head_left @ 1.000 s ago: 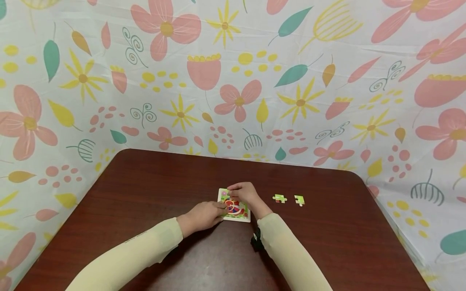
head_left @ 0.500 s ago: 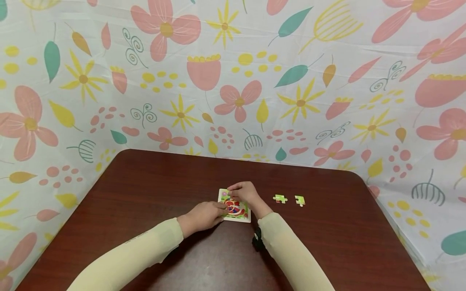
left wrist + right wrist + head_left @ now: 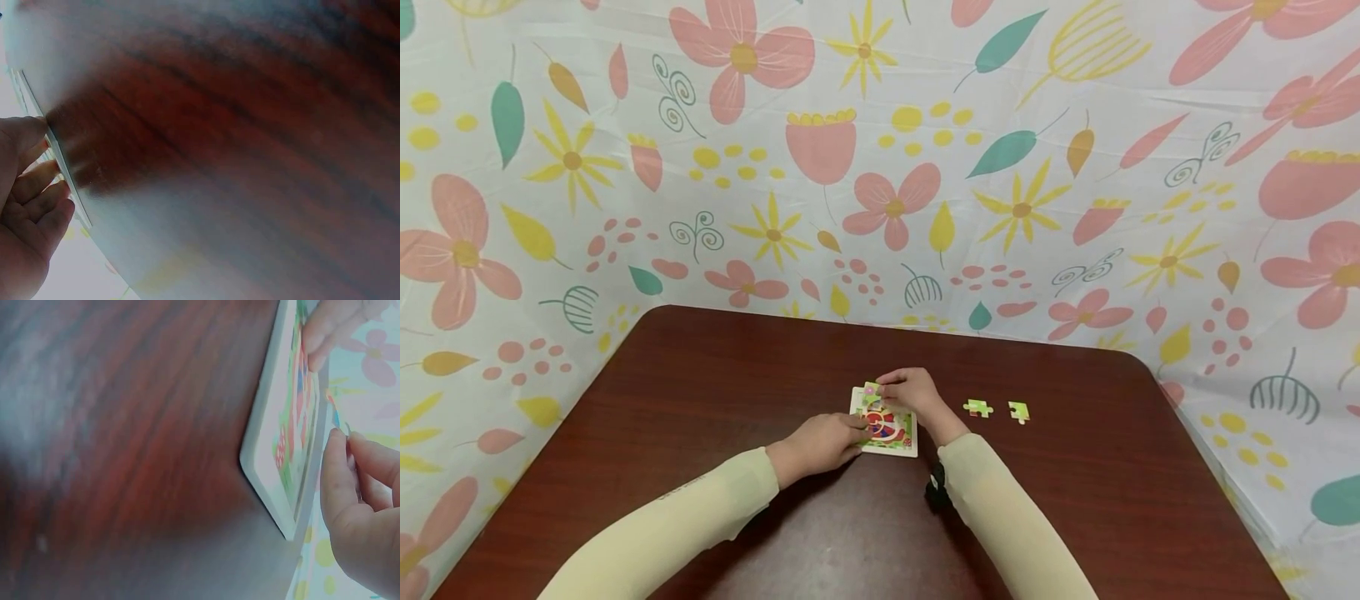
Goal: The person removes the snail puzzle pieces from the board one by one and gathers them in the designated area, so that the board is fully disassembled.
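Observation:
A small square jigsaw puzzle board with a pale rim lies on the table, its picture red, blue and green. My left hand grips its left side, with fingertips over the picture; in the left wrist view the fingers meet the board's edge. Above the far left corner, my right hand pinches a green puzzle piece with a pink flower. The right wrist view shows this piece edge-on between thumb and finger, raised off the board. Part of the picture is hidden beneath the hands.
Two loose green puzzle pieces, one nearer the board and another farther right, lie on the dark brown table. A flower-printed cloth hangs behind the table. Something black is strapped at the right wrist.
The right hand has moved slightly up and right, lifting the flower piece from the board's far left corner. The left hand stays on the board's left side.

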Motion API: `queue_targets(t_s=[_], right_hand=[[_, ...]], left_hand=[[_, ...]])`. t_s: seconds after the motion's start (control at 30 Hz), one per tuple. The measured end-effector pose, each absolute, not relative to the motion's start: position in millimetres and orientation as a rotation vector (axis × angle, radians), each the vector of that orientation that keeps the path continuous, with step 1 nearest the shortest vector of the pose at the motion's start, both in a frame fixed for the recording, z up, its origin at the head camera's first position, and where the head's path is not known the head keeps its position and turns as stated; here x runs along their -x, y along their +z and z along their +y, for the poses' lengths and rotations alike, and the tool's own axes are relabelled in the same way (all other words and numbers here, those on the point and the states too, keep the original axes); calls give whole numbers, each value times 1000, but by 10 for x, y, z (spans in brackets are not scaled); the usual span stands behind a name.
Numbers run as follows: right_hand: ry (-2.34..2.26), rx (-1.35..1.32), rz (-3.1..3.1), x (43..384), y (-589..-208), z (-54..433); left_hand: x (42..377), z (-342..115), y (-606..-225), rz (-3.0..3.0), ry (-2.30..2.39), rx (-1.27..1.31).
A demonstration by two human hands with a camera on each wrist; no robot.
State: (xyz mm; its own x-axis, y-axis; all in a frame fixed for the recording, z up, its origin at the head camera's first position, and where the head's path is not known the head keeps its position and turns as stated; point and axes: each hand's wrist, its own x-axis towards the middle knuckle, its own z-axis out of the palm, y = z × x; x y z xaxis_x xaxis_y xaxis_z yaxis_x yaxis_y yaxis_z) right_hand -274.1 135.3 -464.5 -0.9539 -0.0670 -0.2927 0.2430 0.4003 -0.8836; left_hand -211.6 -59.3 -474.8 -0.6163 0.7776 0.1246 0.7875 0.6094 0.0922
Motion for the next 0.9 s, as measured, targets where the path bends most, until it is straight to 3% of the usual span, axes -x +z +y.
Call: queue_targets(t_s=[0.9], right_hand=[[-1514,-152,2397,2926,-4430,2000]], left_hand=[[2127,-606,-4786,-2730,-197,1341]])
